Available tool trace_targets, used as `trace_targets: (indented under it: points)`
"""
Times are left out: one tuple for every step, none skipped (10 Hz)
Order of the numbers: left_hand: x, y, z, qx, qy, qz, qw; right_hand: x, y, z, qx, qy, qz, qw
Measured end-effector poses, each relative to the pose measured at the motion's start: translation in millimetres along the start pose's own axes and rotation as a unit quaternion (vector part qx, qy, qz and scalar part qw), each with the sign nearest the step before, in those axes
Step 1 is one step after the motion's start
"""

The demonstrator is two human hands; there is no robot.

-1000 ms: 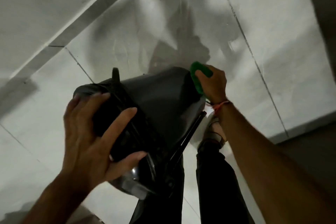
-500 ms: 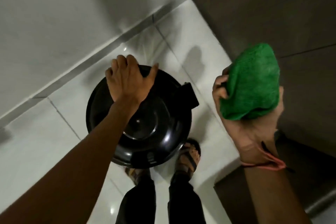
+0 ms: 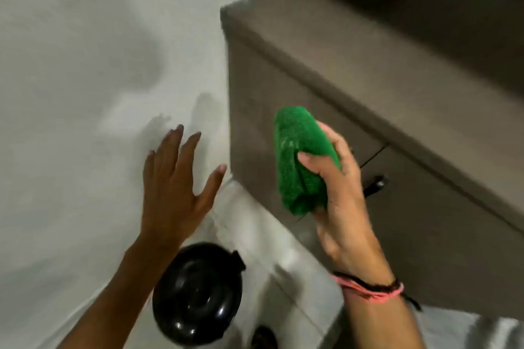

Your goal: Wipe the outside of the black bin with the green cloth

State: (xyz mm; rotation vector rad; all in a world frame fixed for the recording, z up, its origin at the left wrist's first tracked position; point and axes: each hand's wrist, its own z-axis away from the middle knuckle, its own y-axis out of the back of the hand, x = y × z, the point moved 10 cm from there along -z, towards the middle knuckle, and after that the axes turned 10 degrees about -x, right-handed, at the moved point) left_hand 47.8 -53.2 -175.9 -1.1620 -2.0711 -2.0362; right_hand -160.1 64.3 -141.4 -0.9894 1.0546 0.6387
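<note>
On the left is a plain pale grey wall (image 3: 71, 65), and it carries only soft shadows. In front of it is the left hand (image 3: 173, 193), raised with the palm toward the wall. Its fingers (image 3: 170, 147) are spread and released, and they grasp nothing. I judge that the hand is free because the bin stands by itself and needs no support at this moment.

Below this hand, near the lower edge of the view, the round glossy black plastic bin (image 3: 198, 295) stands upright on the light tiled floor (image 3: 283, 263), just beside the wall. We see it from above, so mostly its shiny domed lid shows, with a small tab at the upper right of the rim. The outside walls are almost hidden from this angle. No hand touches the bin.

More to the right, the right hand (image 3: 340, 201) is lifted well above the bin. Its fingers (image 3: 309, 161) are clenched around the bunched green fuzzy cloth (image 3: 300, 161), probably to keep it compact as a pad. A pink and dark thread bracelet (image 3: 368, 289) is on the wrist.

Behind this hand stands a brown-grey cabinet (image 3: 368, 93), with a dark handle (image 3: 374, 184) near the cloth. Since the cloth is away from the bin, I think the wiping is either paused or already finished.
</note>
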Motion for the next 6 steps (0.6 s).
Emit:
trace_targets:
  points:
    - [89, 83, -17, 0.053, -0.094, -0.049, 0.993, -167, 9, 22, 0.089, 0.19, 0.304, 0.929]
    - [139, 127, -29, 0.083, -0.126, -0.1, 0.983, -234, 39, 0, 0.145, 0.25, 0.518, 0.805]
    - [167, 150, -43, 0.086, -0.145, -0.139, 0.976, -218, 85, -65, 0.107, 0.128, 0.643, 0.747]
    - [160, 143, -51, 0.052, -0.118, -0.165, 0.978, -174, 134, -87, 0.089, -0.016, 0.731, 0.676]
    - [155, 154, -59, 0.042, -0.115, -0.19, 0.974, -176, 132, -80, 0.083, -0.087, 0.777, 0.618]
    - [157, 230, -56, 0.14, -0.103, -0.21, 0.962, -233, 56, -83, 0.079, 0.008, 0.814, 0.576]
